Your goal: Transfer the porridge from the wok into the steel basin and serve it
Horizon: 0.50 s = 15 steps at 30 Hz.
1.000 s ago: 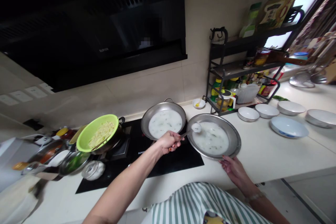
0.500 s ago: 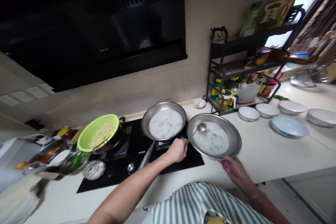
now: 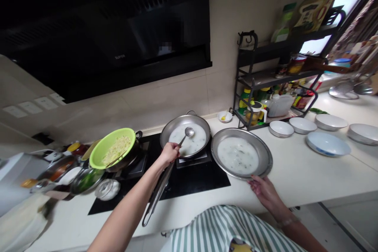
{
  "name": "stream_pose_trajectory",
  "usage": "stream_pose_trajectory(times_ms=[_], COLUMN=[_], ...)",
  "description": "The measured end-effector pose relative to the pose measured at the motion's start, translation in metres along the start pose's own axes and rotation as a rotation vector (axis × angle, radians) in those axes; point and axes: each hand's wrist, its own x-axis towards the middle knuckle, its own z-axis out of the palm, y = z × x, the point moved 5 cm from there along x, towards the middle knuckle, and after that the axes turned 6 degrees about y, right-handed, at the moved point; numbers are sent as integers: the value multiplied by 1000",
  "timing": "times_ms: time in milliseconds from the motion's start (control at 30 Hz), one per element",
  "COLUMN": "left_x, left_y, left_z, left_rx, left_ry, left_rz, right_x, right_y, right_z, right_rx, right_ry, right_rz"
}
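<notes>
One lime-green plastic bowl (image 3: 98, 153) of pale stringy food (image 3: 119, 147) is sitting left of the landmark, a round, long-handled steel pan (image 3: 165, 134) on a black glass hob (image 3: 201, 183). Left hand (image 3: 170, 152) is gripping the shaft of a small steel ladle (image 3: 189, 132), its head lying over the pan's cloudy white liquid (image 3: 201, 136); contact unclear. Ladle is looking light and stiff, perhaps slick when wet; mid-shaft is seeming a sound hold. Just right of the pan, a wide steel basin (image 3: 265, 153) is holding similar liquid. Right hand (image 3: 264, 191) is grasping its near rim. Basin is probably weighing heavy and slopping readily; opposite rims are seeming surer. Farther right of the pan, four white bowls (image 3: 302, 126) are standing near a pale-blue dish (image 3: 328, 144).
</notes>
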Motion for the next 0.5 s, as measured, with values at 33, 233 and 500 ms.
stream_pose_trajectory(times_ms=[33, 233, 500], left_x=[5, 16, 10], left_y=[-5, -17, -10], left_z=[-4, -4, 0], left_rx=[23, 68, -106], left_ry=[32, 48, -102], left_rz=[-14, -77, -198], right_x=[0, 0, -2], right_y=[0, 2, 1], right_z=[0, -1, 0], right_rx=[-4, 27, 50], right_ry=[0, 13, 0], right_rz=[-5, 10, 26])
